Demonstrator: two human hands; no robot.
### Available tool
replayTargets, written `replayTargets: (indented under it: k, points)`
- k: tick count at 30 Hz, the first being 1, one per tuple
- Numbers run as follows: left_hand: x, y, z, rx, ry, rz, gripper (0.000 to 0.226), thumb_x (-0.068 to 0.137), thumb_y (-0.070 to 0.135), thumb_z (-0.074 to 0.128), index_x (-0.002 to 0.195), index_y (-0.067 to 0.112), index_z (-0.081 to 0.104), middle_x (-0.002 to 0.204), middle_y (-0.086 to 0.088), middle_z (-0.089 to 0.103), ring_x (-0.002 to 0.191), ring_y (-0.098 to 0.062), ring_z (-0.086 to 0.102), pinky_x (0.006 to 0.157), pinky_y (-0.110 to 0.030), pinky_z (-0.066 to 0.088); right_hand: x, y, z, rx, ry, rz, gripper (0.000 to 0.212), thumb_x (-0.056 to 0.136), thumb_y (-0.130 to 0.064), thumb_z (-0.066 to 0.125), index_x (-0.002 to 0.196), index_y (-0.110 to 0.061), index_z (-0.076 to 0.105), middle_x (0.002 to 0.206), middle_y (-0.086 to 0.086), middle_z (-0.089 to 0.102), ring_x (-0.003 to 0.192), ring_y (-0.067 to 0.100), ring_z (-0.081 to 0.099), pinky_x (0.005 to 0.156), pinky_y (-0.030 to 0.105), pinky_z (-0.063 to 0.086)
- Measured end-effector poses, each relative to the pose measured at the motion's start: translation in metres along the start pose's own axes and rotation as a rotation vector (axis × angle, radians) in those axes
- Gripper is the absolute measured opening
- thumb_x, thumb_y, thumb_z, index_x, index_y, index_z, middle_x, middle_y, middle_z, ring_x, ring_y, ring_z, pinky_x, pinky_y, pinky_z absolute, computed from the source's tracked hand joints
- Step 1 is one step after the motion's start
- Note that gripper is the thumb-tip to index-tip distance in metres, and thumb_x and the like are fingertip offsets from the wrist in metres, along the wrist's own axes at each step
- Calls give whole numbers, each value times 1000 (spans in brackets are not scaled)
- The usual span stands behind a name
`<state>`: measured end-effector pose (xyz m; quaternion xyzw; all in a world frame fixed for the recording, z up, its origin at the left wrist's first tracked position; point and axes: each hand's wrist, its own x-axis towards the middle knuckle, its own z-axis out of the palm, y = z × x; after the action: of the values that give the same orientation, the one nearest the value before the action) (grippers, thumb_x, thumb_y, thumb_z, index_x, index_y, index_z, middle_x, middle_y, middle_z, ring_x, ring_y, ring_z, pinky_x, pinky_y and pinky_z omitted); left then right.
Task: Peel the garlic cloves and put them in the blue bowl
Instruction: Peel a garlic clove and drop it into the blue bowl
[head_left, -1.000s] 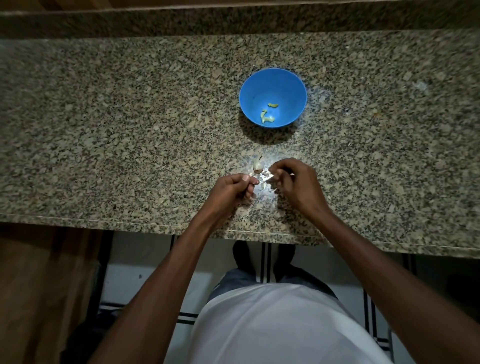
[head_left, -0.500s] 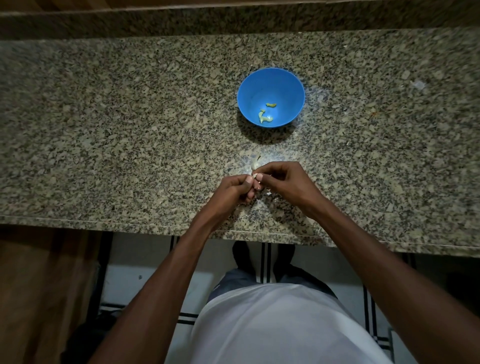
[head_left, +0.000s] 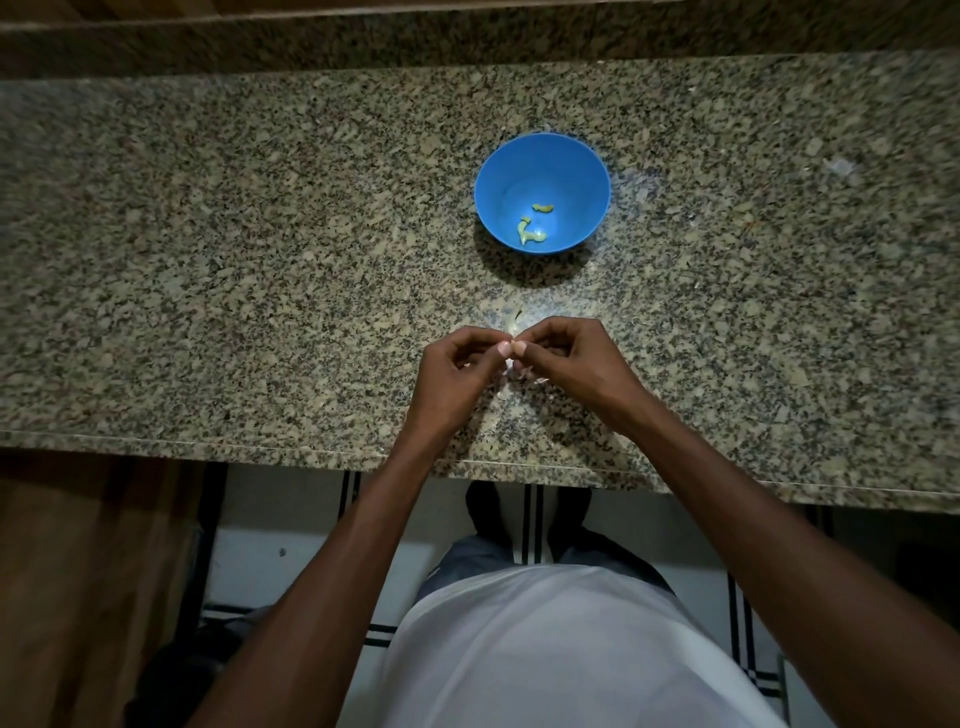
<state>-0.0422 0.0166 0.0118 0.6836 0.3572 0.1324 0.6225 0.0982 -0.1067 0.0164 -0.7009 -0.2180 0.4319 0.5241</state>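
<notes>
A blue bowl stands on the granite counter, a little beyond my hands. Two or three peeled, yellowish garlic cloves lie in its bottom. My left hand and my right hand meet fingertip to fingertip just above the counter and pinch a small pale garlic clove between them; most of it is hidden by the fingers. Another unpeeled clove lies on the counter just behind my fingertips. Pale skin scraps lie under my hands.
The counter's front edge runs just below my wrists. A raised granite ledge borders the back. Below the counter I see tiled floor with dark stripes and my feet.
My hands have come together from slightly apart and lifted a little, now pinching the clove between both sets of fingertips. The bowl has not moved.
</notes>
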Motion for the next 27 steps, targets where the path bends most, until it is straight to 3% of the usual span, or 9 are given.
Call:
replayTargets:
  k: [3,7,13,18,24,27]
  points:
    - [0,1,-1,68,10,44,14,96,22,77,105,12,79,100,1,79,97,-12,74,86,-30,62,0,-2,1,9,18,0,20,92,-22,82,98,-4,78,84,10,80,79,28,78,76,32,64]
    - [2,0,5,124,69,22,19,96,30,76,104,13,79,93,2,79,89,-11,75,81,-37,64,2,0,3,142,87,38,16,92,-14,81,100,0,78,87,15,80,83,28,79,78,34,63]
    - [6,-5,8,97,78,-5,16,97,27,76,103,12,78,93,1,79,89,-15,76,84,-42,64,1,3,7,92,108,-28,12,93,-12,80,102,-4,77,87,13,79,81,27,79,76,36,65]
    - [7,-2,8,101,30,4,16,97,26,76,100,10,78,91,-2,78,87,-14,75,82,-34,63,-2,3,6,97,88,-21,12,96,-10,76,104,-2,78,89,14,80,79,23,77,74,30,62]
    - [6,-3,11,151,45,4,21,98,28,74,99,8,76,87,-3,76,76,-3,70,68,-18,56,0,4,4,53,86,-18,11,97,-11,75,103,-3,80,87,11,80,82,27,79,79,35,65]
    - [6,-4,12,171,57,4,21,98,29,74,100,8,75,88,-3,75,77,-3,69,67,-17,56,0,6,7,45,101,-6,11,97,-9,75,104,-3,80,88,12,81,83,28,79,81,37,66]
